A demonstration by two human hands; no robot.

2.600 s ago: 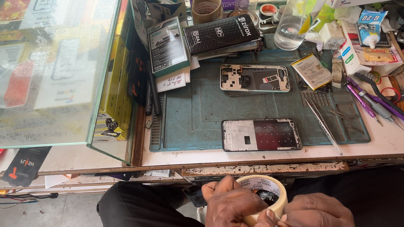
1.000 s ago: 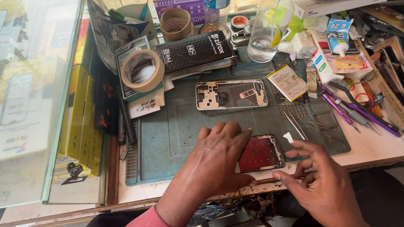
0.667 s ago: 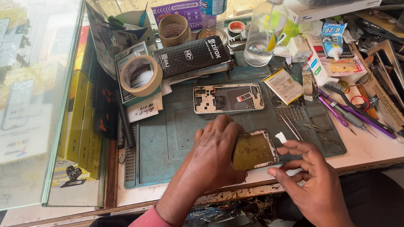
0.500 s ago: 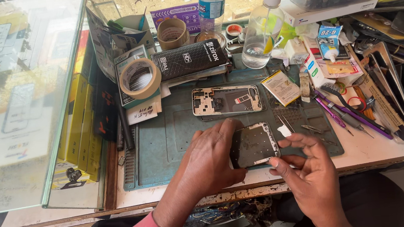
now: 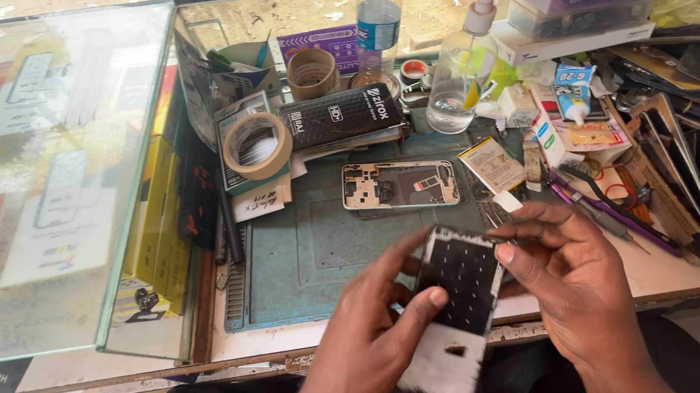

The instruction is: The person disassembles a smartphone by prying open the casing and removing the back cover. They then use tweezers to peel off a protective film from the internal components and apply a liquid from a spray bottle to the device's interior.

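Gripping a phone screen panel (image 5: 456, 298), both the left hand (image 5: 365, 342) and right hand (image 5: 575, 277) pinch its edges.

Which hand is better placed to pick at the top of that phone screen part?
Probably the right hand. Its fingertips sit at the top edge of the phone screen panel, with the thumb free. The left hand is busy underneath, its grip propping the panel tilted above the green work mat.

tape roll (image 5: 256, 146) | phone frame (image 5: 401, 185) on green mat (image 5: 305, 262) | water bottle (image 5: 377, 20) | glass case (image 5: 44, 168)
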